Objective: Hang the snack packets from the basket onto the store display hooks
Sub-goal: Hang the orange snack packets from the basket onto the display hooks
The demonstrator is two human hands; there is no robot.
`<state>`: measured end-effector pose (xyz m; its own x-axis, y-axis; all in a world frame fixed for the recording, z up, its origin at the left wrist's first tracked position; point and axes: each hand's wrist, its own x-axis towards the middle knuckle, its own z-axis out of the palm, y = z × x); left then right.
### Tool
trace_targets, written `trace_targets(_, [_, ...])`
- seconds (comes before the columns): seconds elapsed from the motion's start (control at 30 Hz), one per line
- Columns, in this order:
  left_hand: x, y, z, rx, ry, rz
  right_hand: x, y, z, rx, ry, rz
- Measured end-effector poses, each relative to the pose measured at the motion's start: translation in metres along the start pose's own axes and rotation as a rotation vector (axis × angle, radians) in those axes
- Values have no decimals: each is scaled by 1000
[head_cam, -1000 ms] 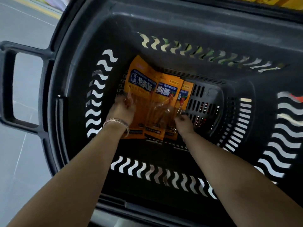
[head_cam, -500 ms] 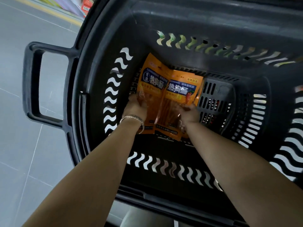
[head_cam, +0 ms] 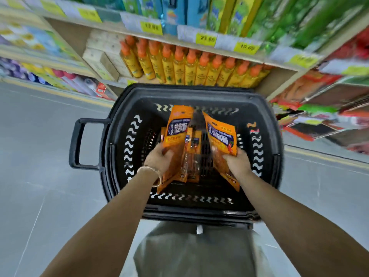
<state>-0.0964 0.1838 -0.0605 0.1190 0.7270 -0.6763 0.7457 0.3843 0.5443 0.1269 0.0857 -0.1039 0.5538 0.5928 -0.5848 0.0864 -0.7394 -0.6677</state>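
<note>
A black basket (head_cam: 111, 156) sits on the grey floor (head_cam: 40, 156) in front of shelves; a row of yellow bottles (head_cam: 191, 68) stands just behind its far rim, and hanging packs (head_cam: 319, 116) crowd in on the right. The left hand (head_cam: 159, 158) has its fingers closed round an orange snack packet (head_cam: 176, 132), the right hand (head_cam: 236, 162) round another packet (head_cam: 221, 136), both tilted above the basket. More packets (head_cam: 192, 156) lie on its bottom. The aisle floor is open to the left.

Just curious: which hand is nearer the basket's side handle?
Left. The left hand is on the side of the handle; the right hand is farther across the basket.
</note>
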Motion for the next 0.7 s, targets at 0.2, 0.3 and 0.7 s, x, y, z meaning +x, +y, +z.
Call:
trace_targets(0.2, [-68, 74, -6, -150, 66, 222, -59, -30, -88, 124, 265, -219])
trace_targets(0.3, [-98, 120, -3, -184, 63, 335, -87, -43, -137, 257, 328, -314])
trace_targets(0.7, [-204, 298, 97, -248, 81, 810, -125, -46, -366, 318, 550, -610])
